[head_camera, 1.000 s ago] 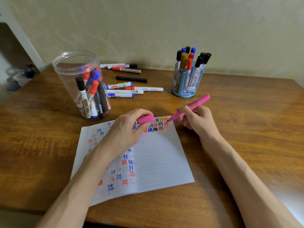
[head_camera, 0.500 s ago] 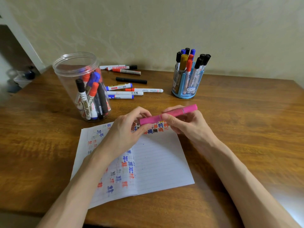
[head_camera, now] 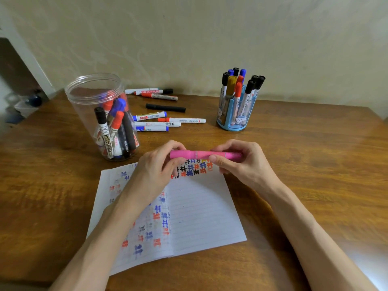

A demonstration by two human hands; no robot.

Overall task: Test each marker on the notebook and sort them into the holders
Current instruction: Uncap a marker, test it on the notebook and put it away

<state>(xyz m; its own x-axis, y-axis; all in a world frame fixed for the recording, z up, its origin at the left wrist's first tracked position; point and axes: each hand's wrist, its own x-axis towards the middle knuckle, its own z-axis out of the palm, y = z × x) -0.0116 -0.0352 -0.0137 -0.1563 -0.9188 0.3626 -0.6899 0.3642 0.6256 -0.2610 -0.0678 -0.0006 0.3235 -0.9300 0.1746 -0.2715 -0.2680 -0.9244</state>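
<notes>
clear jar [head_camera: 88,110] is stood at far left on wooden table [head_camera: 315,154], open at the top, with black, red and blue markers [head_camera: 113,131] leaned inside. loose markers [head_camera: 159,123] are laid flat on the table just right of the jar and behind it, well apart from the hands.

notebook [head_camera: 205,217] is spread open in front centre, lined pages up, with small black, red and blue test marks stamped across the top of the right page and down the left page.

left hand [head_camera: 155,166] is held over the notebook's top edge; thumb and fingers are curled round the left end of pink marker [head_camera: 201,154]. the marker is held level, off the paper, above the top row of marks, spanned between the 2 hands. cap and barrel are seen joined in 1 straight line.

right hand [head_camera: 241,162] is clamped on the marker's right end, thumb in front, fingers wrapped behind.

blue holder [head_camera: 233,127] is stood at back right, near the wall, with capped markers [head_camera: 238,91] upright in it: black, blue, red and 1 ochre.
</notes>
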